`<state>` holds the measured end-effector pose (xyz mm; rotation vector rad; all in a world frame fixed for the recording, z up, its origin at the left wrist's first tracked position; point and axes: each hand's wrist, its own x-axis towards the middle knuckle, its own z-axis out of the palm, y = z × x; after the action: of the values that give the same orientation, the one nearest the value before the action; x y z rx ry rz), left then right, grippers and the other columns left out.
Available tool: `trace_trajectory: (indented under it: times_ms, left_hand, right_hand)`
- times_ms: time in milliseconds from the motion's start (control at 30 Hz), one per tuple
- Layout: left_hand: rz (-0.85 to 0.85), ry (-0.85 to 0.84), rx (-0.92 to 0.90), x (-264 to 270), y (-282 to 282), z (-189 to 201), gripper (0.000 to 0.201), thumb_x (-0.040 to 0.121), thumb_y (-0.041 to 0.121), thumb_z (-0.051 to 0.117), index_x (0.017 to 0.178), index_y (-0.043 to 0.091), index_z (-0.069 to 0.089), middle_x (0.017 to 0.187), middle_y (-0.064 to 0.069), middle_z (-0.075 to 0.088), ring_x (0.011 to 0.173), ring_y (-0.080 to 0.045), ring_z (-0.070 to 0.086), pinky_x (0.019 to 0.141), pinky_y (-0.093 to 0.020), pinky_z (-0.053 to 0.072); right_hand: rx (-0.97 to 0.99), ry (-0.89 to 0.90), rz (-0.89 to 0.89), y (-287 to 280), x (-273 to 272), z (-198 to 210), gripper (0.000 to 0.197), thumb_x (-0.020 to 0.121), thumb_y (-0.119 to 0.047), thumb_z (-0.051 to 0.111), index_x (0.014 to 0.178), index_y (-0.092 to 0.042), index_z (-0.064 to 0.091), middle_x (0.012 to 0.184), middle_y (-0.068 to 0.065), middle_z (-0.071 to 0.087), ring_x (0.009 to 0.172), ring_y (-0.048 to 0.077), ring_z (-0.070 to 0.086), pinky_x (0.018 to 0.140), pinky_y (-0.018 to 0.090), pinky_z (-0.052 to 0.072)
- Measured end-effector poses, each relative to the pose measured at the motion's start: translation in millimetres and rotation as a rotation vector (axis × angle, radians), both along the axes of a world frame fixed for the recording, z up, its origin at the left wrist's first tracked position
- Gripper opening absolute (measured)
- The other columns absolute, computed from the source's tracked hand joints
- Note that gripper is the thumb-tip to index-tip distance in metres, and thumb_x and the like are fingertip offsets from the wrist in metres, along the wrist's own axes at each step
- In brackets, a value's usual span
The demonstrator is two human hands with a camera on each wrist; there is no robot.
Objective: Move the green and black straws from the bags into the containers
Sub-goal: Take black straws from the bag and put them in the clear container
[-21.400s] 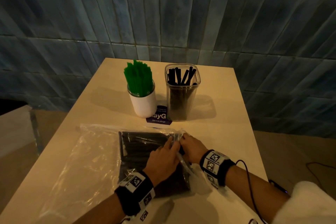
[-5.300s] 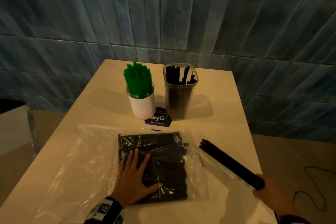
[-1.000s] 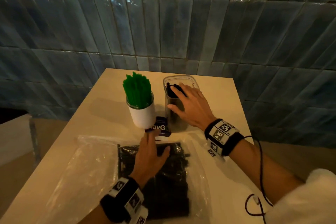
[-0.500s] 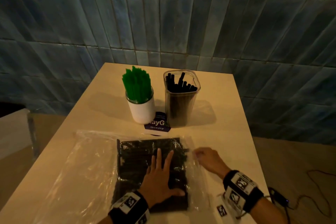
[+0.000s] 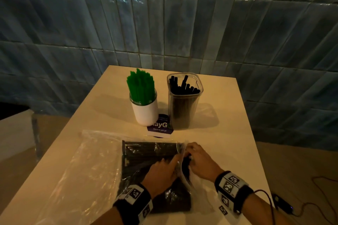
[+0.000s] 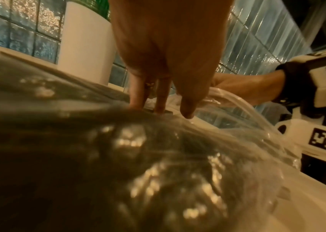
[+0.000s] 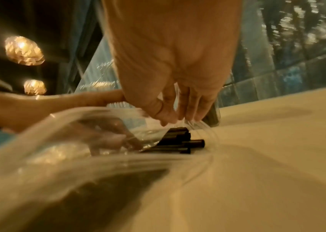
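Toward the far edge of the worktop (image 5: 228, 118) stand two containers side by side: a white cup (image 5: 145, 113) packed with upright green straws (image 5: 140, 86) that rise well above its rim, and just to its right a clear square jar (image 5: 183, 104) filled with black straws (image 5: 182, 86), a few leaning and poking above the rest. A dark purple card (image 5: 160, 128) lies flat at their base, partly under both. Near the front edge a clear plastic bag (image 5: 87, 170) lies spread out, its left half flat and see-through, its right half dark with a bundle of black straws (image 5: 146, 153) lying sideways. The left hand (image 5: 161, 171) rests on top of the bag with straight fingers pressing the bundle through the film. The right hand (image 5: 199, 160) is at the bag's open mouth on the right, thumb and fingers pinching the plastic rim and lifting it; the right wrist view shows straw ends (image 7: 185, 141) sticking out under that lifted edge. How many straws remain in the bag is hard to judge through the glare and blur. The front end of the bundle is hidden behind the left wrist.
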<state>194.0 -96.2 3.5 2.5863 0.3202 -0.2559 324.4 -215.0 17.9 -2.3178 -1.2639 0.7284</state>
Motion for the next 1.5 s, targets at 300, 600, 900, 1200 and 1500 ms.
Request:
trace_trajectory:
  times_ms: [300, 600, 900, 1200, 1500]
  left_hand:
    - [0.094, -0.092, -0.034, -8.0, -3.4, -4.2, 0.030, 0.099, 0.039, 0.031, 0.128, 0.031, 0.037, 0.116, 0.006, 0.057, 0.096, -0.009, 0.058, 0.088, -0.024, 0.046]
    - [0.102, -0.147, 0.052, -17.5, -6.9, 5.6, 0.036, 0.096, 0.042, 0.037, 0.131, 0.031, 0.037, 0.140, 0.011, 0.032, 0.125, -0.007, 0.035, 0.097, -0.023, 0.036]
    - [0.041, -0.206, 0.081, -16.0, -6.5, 10.4, 0.032, 0.095, 0.043, 0.039, 0.124, 0.031, 0.045, 0.138, 0.012, 0.032, 0.122, -0.004, 0.033, 0.097, -0.016, 0.029]
    - [0.084, -0.134, 0.060, -10.3, -7.9, 5.5, 0.037, 0.096, 0.046, 0.036, 0.131, 0.034, 0.038, 0.154, 0.008, 0.009, 0.143, -0.016, 0.002, 0.117, -0.041, 0.013]
    - [0.062, 0.007, -0.128, -2.3, -0.3, -12.8, 0.036, 0.098, 0.038, 0.034, 0.134, 0.035, 0.034, 0.157, 0.010, -0.001, 0.144, -0.026, -0.002, 0.115, -0.054, 0.011]
  right_hand:
    - [-0.132, -0.103, 0.073, 18.1, -2.0, -5.0, 0.051, 0.081, -0.023, 0.063, 0.126, -0.009, 0.043, 0.128, 0.010, 0.042, 0.114, 0.025, 0.046, 0.096, 0.031, 0.041]
    - [-0.208, -0.204, 0.066, 25.9, -10.3, -4.9, 0.051, 0.085, -0.023, 0.062, 0.130, -0.009, 0.043, 0.133, 0.013, 0.044, 0.118, 0.029, 0.046, 0.094, 0.032, 0.039]
    - [-0.416, -0.286, 0.101, 25.0, -14.1, 4.6, 0.033, 0.094, -0.020, 0.049, 0.122, -0.004, 0.051, 0.127, 0.017, 0.053, 0.115, 0.034, 0.053, 0.091, 0.037, 0.043]
    - [-0.410, -0.329, 0.062, -10.0, 0.6, 6.2, 0.042, 0.085, -0.029, 0.058, 0.122, -0.015, 0.045, 0.119, 0.010, 0.056, 0.105, 0.030, 0.057, 0.082, 0.036, 0.045]
    - [-0.517, -0.402, -0.123, -90.8, 31.8, 19.8, 0.025, 0.087, -0.025, 0.048, 0.112, -0.025, 0.053, 0.109, 0.000, 0.064, 0.099, 0.020, 0.062, 0.076, 0.029, 0.045]
